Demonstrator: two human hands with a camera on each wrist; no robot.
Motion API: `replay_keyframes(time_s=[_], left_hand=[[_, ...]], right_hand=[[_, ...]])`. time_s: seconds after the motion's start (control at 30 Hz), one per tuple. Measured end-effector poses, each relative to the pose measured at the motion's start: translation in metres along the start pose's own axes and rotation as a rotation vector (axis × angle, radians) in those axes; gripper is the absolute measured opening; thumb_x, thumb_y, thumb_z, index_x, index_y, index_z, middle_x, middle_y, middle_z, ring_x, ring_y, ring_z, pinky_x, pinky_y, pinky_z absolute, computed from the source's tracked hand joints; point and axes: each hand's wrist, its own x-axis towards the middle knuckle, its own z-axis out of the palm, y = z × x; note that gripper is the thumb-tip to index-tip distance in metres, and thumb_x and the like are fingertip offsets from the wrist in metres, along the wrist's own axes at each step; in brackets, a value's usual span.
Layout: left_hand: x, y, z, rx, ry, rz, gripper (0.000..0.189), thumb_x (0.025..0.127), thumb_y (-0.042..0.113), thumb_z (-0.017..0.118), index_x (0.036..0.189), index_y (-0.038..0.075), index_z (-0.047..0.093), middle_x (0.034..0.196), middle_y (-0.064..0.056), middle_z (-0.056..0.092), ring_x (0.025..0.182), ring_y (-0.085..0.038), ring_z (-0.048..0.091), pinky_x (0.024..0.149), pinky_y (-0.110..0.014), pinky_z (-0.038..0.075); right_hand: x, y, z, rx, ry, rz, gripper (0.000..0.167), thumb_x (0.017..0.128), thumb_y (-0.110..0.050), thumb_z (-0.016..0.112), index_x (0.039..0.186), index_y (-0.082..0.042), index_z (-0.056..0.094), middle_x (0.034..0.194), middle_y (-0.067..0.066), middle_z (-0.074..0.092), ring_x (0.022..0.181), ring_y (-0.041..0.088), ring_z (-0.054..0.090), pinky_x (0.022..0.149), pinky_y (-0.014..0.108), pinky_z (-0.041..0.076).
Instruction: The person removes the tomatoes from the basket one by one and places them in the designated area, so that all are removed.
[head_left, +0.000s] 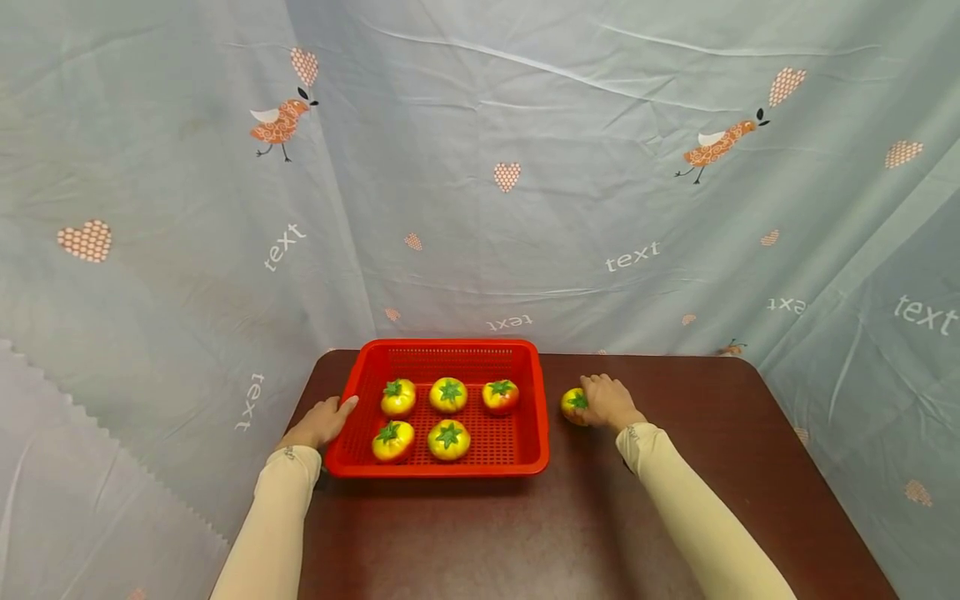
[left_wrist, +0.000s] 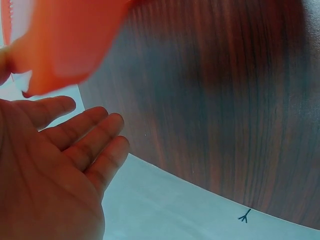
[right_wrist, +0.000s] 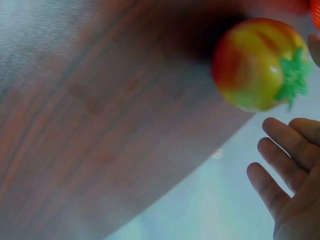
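A red plastic basket [head_left: 437, 470] stands on the table with several yellow-and-red toy tomatoes [head_left: 448, 395] inside, each with a green leafy top. At its left side is my left hand [head_left: 318, 422], thumb by the rim; in the left wrist view that hand's fingers [left_wrist: 92, 130] are extended below the basket's blurred orange-red corner [left_wrist: 75, 45]. One more tomato [right_wrist: 255, 65] sits on the table right of the basket. Beside it is my right hand [head_left: 609, 402], partly hiding it in the head view. The right wrist view shows straight, spread fingers [right_wrist: 285, 162] close to the green top.
The dark brown wooden table [head_left: 487, 533] extends in front and to the right. A pale grey-blue curtain [head_left: 480, 233] with birds, hearts and lettering hangs around the back and sides. The basket stands near the table's back left corner.
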Motion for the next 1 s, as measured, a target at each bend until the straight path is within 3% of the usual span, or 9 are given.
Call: replay_keyframes(time_s=[0.27,0.6,1.0], left_hand=[[0.001,-0.001,-0.001,0.03,0.017,0.021,0.07,0.105,0.045,0.03,0.136,-0.018,0.035,0.112,-0.03,0.06,0.1,-0.04,0.063,0.098,-0.058,0.045],[0.001,-0.001,-0.001,0.015,0.016,0.022,0.07,0.105,0.046,0.031,0.136,-0.018,0.035,0.113,-0.03,0.059,0.1,-0.039,0.063,0.098,-0.057,0.046],[0.0,-0.001,0.0,0.014,0.026,0.04,0.066,0.105,0.041,0.033,0.134,-0.019,0.037,0.111,-0.031,0.061,0.098,-0.039,0.064,0.097,-0.056,0.047]], right_hand=[[0.011,-0.011,-0.033,0.019,0.073,-0.067,0.07,0.091,-0.04,0.067,0.14,0.006,0.047,0.137,0.024,0.055,0.129,0.042,0.048,0.109,0.056,0.036],[0.025,-0.057,-0.062,0.03,0.176,-0.165,0.071,0.089,-0.044,0.068,0.14,0.003,0.048,0.136,0.019,0.057,0.127,0.037,0.051,0.105,0.052,0.041],[0.033,-0.116,-0.073,-0.057,0.161,-0.295,0.074,0.09,-0.05,0.065,0.144,-0.003,0.046,0.136,0.014,0.057,0.127,0.031,0.051,0.108,0.046,0.04]])
